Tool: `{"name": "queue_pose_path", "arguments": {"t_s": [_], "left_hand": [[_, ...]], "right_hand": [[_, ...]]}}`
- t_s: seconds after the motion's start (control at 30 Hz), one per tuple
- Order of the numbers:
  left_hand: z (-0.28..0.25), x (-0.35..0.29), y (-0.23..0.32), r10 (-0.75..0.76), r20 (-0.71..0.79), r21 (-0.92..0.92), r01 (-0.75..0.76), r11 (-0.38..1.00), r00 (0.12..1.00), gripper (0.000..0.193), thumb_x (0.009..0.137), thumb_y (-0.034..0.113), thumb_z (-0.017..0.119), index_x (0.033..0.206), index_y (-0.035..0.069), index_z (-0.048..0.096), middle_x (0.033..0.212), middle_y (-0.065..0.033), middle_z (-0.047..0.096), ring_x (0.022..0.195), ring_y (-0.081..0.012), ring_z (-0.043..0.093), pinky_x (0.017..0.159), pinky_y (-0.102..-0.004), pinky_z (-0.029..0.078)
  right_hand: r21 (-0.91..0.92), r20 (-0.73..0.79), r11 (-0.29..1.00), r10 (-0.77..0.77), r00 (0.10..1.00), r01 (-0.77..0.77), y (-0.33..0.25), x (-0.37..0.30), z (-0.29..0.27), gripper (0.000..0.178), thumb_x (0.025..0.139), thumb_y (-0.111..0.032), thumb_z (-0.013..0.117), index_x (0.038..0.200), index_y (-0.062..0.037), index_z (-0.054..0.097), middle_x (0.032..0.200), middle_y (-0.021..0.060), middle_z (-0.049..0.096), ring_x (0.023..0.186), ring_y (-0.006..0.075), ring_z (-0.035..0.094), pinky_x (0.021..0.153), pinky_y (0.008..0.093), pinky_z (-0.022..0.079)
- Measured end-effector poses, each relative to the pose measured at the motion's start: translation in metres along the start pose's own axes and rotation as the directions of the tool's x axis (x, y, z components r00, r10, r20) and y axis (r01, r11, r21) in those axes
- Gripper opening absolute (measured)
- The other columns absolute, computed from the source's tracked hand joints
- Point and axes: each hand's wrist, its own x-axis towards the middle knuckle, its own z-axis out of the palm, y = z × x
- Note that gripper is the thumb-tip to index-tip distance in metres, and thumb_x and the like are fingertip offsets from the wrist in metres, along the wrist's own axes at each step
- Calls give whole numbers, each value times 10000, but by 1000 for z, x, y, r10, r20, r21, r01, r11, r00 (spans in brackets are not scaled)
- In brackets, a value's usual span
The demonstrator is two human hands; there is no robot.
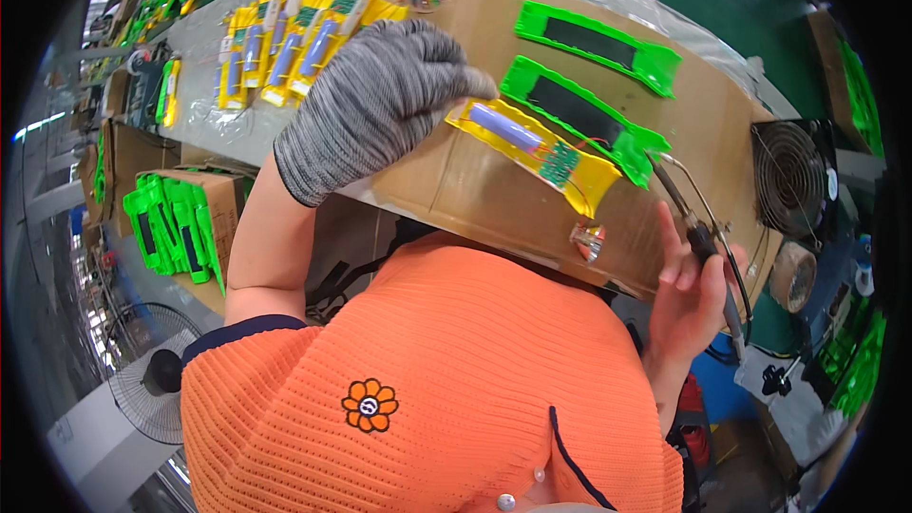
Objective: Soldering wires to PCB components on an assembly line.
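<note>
On the cardboard (427, 179), our gloved left hand (380, 95) curls its fingers at one end of the yellow shell (528, 158), which is just beside the lower of two green shells (518, 77); we cannot tell if they grip. Our right hand (689, 299) closes around an iron (701, 239), forefinger extended. Should its tip slip, it could scorch shells or wires (593, 141). Within reach we count two green shells, one yellow, one iron, one cell (503, 126), one board (559, 163).

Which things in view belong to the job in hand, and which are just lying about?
Likely in the job:
yellow shell with blue cell and green board, at the gloved left hand
soldering iron, in the right hand
nearer green shell, beside the yellow one

Apparently just lying about:
farther green shell
yellow shells, upper left
tape roll, right
</note>
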Motion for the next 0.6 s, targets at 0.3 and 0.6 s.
{"name": "queue_pose_path", "arguments": {"t_s": [0.3, 0.6], "left_hand": [[35, -32, 4, 240, -152, 127, -222, 967, 959, 207, 778, 175, 694, 982, 208, 699, 993, 22, 658, 1007, -210, 602, 892, -383, 457], [46, 6, 20, 139, 13, -362, -125, 924, 990, 142, 803, 128, 747, 937, 115, 701, 862, -69, 668, 797, -274, 639, 724, -371, 514]], "right_hand": [[10, 23, 997, 70, 997, -70, 11, -7, 15, 117, 933, -104, 542, 996, -69, 449, 605, 34, 478, 522, 158, 544, 1088, 663, 305], [-94, 27, 991, 101, 994, -99, 4, -17, 20, 140, 936, -114, 566, 985, -44, 455, 635, 63, 513, 536, 159, 538, 804, 431, 535]]}}
